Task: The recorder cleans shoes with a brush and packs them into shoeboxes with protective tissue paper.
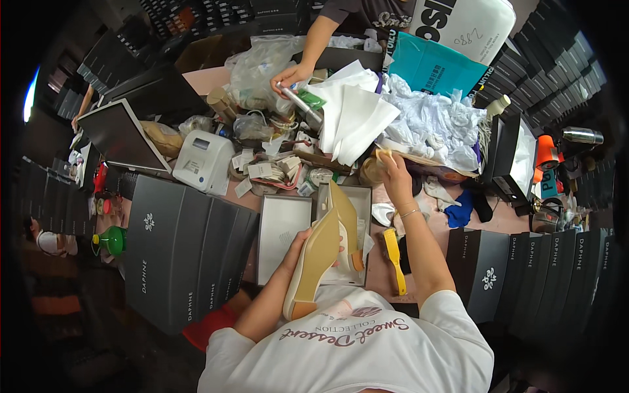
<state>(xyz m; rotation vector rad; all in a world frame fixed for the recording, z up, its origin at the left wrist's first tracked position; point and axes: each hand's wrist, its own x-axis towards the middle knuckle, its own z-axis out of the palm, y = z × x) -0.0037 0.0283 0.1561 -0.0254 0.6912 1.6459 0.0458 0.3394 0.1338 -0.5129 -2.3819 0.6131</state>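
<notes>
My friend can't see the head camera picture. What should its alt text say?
A person's left hand holds a shoe, sole showing; the right hand seems to pinch something small and tan. Another shoe, an open box and a yellow brush are nearby.

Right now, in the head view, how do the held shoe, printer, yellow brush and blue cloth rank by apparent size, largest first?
1. Held shoe, probably helped by being nearer the camera
2. Printer
Unranked, both smaller: yellow brush and blue cloth look too alike.
</notes>
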